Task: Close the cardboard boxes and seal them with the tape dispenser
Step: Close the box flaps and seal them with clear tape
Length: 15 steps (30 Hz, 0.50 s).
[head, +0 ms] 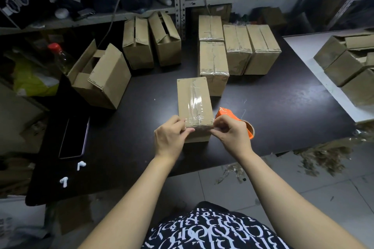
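Cardboard box (pixel 194 103) sits closed on the dark table (pixel 273 107), near the front edge and right in front of the person. Clear tape (pixel 195 101) runs along its top seam and folds over the near edge. Left hand (pixel 170 137) grips the box's near left corner, fingers curled, thumb laid across the taped near edge. Right hand (pixel 232 135) pinches the near right corner at the tape, fingers curled in. Orange tape dispenser (pixel 226 114) lies on the table just right of the box, partly hidden behind the right hand.

Sealed boxes (pixel 238 50) are grouped behind, the nearest touching the box's far right corner. Open box (pixel 101 79) stands at left, flaps up. Phone (pixel 74 137) and two white earbuds (pixel 81 165) lie at the table's left end.
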{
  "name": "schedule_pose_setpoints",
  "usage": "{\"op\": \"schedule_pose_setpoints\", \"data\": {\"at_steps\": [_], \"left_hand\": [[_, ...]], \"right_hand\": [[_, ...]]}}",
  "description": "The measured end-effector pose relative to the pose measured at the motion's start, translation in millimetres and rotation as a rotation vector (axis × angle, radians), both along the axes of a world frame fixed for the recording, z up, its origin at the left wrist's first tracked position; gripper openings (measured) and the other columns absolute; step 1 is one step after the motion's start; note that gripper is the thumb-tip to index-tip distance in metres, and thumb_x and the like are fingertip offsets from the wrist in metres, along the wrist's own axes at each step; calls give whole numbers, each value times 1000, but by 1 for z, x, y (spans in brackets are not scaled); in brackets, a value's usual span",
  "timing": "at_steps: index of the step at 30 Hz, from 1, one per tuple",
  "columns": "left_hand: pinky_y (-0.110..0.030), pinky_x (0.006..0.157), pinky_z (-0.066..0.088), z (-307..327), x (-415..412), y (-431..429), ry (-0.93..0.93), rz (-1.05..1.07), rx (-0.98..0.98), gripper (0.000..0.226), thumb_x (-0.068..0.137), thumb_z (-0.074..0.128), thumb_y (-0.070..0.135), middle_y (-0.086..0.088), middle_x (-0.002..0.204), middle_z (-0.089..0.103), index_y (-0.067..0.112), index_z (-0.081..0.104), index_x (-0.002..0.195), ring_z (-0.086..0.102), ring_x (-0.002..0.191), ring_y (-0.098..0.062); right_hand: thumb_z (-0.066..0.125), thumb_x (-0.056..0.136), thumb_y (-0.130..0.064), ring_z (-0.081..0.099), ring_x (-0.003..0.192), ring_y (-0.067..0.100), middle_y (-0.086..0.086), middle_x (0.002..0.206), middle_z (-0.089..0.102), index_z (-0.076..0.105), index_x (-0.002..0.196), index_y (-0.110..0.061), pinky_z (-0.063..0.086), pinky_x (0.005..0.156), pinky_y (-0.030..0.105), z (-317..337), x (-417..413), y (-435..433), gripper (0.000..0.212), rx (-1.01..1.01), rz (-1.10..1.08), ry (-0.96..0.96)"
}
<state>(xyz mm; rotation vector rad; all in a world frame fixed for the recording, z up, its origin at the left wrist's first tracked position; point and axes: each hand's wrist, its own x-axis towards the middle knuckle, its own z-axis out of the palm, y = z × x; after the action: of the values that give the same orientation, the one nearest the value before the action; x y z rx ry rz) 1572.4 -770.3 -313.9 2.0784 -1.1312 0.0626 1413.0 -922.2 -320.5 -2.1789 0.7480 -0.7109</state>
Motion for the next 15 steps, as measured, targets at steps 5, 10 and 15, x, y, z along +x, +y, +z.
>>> {"op": "schedule_pose_setpoints", "data": {"at_steps": [5,10,15], "left_hand": [[-41,53,57,-1,6,2,-91,-63,19,26,74,93,19,-4,78,65,7,70,77,65,65,-26],[-38,61,62,0,-7,-1,-91,-138,-51,24,67,93,-2,-9,89,70,3,77,84,70,73,-26],[-24,68,59,12,-27,4,252,-182,-133,13,76,91,8,2,104,75,10,82,85,71,90,-4]], "right_hand": [[89,80,-10,71,82,-1,-15,83,75,77,86,-19,53,73,12,-1,-1,-1,16,263,-97,58],[85,83,-9,73,88,1,-16,88,76,78,93,-25,58,87,19,8,5,-10,20,342,-201,60],[81,88,-8,72,106,9,-5,118,72,67,131,-19,47,69,-3,21,5,-4,46,495,-308,59]]}}
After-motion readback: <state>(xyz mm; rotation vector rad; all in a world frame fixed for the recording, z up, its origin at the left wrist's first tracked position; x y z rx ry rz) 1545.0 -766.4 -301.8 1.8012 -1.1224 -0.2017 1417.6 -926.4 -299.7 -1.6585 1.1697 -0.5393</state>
